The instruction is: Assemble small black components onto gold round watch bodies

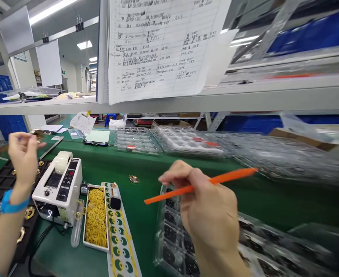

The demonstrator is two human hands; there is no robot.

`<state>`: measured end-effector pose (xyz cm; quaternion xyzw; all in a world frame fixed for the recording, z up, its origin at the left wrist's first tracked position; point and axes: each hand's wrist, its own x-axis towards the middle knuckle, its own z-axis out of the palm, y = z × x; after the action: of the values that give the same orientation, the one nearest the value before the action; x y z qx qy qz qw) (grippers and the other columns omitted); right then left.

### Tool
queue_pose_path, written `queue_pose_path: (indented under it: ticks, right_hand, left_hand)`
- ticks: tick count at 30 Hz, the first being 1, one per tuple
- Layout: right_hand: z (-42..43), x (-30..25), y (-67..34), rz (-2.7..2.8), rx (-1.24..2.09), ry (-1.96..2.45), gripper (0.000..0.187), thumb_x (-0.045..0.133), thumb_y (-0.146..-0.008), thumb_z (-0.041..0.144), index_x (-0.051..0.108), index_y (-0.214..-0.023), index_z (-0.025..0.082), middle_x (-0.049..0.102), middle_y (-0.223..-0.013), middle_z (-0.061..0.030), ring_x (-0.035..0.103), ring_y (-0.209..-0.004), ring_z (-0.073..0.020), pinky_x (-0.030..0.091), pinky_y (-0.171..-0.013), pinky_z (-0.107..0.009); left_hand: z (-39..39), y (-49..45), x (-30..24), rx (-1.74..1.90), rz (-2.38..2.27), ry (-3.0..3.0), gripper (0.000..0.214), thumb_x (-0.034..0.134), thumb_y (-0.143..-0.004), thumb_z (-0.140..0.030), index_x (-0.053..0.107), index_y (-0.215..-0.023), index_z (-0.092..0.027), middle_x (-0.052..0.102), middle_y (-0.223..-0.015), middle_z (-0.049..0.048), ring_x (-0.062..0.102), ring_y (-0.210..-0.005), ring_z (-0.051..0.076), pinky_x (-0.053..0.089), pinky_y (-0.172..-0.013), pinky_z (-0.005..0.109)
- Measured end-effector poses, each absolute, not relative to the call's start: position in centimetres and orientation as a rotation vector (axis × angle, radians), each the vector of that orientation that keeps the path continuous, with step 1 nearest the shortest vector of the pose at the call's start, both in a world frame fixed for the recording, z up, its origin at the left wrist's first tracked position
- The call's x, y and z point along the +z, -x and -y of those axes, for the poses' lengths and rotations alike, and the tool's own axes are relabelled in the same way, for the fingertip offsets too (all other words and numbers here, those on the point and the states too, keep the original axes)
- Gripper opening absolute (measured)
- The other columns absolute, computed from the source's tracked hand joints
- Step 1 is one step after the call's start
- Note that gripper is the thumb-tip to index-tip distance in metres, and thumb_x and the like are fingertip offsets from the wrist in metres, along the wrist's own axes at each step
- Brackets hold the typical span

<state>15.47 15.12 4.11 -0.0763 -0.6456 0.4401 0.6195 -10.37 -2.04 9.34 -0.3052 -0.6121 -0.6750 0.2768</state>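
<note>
My left hand point(24, 159), with a blue band at the wrist, is raised at the left. Its fingers pinch a small gold-brown metal part point(38, 134), slightly blurred. My right hand point(206, 204) grips a slim orange stick point(183, 191) with tapering ends. Below that hand lies a clear plastic tray point(161, 246) of round black parts, partly hidden by the hand and forearm. A single gold ring-like part point(133, 179) rests on the green mat between my hands. Under my left hand is a black divided tray point(2, 188) with several gold rings.
A white tape dispenser point(58, 192) stands beside a box point(96, 219) of small yellow pieces. Right of it lies a sticker strip point(120, 238) with a smartwatch point(115, 203) on it. Clear trays point(186, 140) line the back. Above, a shelf point(158, 103) carries a handwritten sheet point(163, 50).
</note>
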Motion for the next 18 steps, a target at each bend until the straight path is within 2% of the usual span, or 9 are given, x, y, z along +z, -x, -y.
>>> queue_pose_path:
  ticks: [1, 3, 6, 8, 12, 18]
  right_hand:
    - [-14.8, 4.1, -15.7, 1.477, 0.980, 0.157, 0.045, 0.056, -0.093, 0.049, 0.069, -0.060, 0.022, 0.059, -0.062, -0.0027, 0.050, -0.059, -0.0143, 0.042, -0.054, -0.027]
    - [-14.1, 4.1, -16.5, 1.454, 0.935, 0.097, 0.040, 0.055, -0.094, 0.047, 0.073, -0.068, 0.023, 0.060, -0.061, -0.0021, 0.050, -0.056, -0.0132, 0.042, -0.051, -0.025]
    - [-13.3, 4.3, -17.7, 1.491, 0.890, -0.021, 0.034, 0.050, -0.098, 0.044, 0.077, -0.087, 0.026, 0.062, -0.064, -0.0021, 0.053, -0.057, -0.0135, 0.047, -0.053, -0.025]
    - [-13.1, 4.4, -17.9, 1.545, 0.850, -0.051, 0.027, 0.052, -0.098, 0.038, 0.075, -0.091, 0.026, 0.064, -0.069, -0.0028, 0.057, -0.061, -0.0144, 0.050, -0.054, -0.025]
    - [-13.0, 4.2, -16.8, 1.654, 0.800, 0.019, 0.014, 0.059, -0.093, 0.022, 0.072, -0.089, 0.024, 0.069, -0.077, -0.0029, 0.065, -0.065, -0.0147, 0.054, -0.056, -0.023]
    - [-13.8, 3.1, -14.6, 1.660, 0.851, 0.056, 0.014, 0.060, -0.092, 0.020, 0.073, -0.091, 0.024, 0.070, -0.074, -0.0027, 0.069, -0.063, -0.0157, 0.058, -0.058, -0.023]
  left_hand:
    - [0.9, 7.7, 9.1, -1.880, 1.587, 0.907, 0.014, 0.062, -0.090, -0.028, 0.049, -0.091, -0.022, 0.067, -0.086, -0.0017, 0.071, -0.076, 0.015, 0.062, -0.064, 0.029]
    - [-1.1, 2.8, 8.5, -2.259, 1.480, 1.189, 0.018, 0.067, -0.088, -0.029, 0.051, -0.092, -0.021, 0.074, -0.089, 0.0022, 0.075, -0.081, 0.018, 0.062, -0.060, 0.025]
    - [-3.1, -1.5, 7.3, -2.689, 1.511, 1.411, 0.021, 0.068, -0.087, -0.029, 0.055, -0.099, -0.020, 0.078, -0.090, 0.0046, 0.077, -0.083, 0.020, 0.062, -0.062, 0.023]
    - [-3.9, -2.4, 6.6, -2.857, 1.538, 1.490, 0.026, 0.069, -0.087, -0.029, 0.058, -0.108, -0.018, 0.079, -0.091, 0.0057, 0.077, -0.086, 0.021, 0.063, -0.066, 0.024]
    - [-4.6, -2.2, 5.5, -2.989, 1.516, 1.596, 0.022, 0.065, -0.089, -0.024, 0.064, -0.111, -0.018, 0.079, -0.100, 0.0072, 0.075, -0.097, 0.022, 0.061, -0.078, 0.024]
    - [-5.0, -1.3, 4.4, -2.958, 1.466, 1.707, 0.022, 0.058, -0.094, -0.021, 0.068, -0.113, -0.023, 0.078, -0.108, 0.0053, 0.073, -0.104, 0.022, 0.061, -0.083, 0.026]
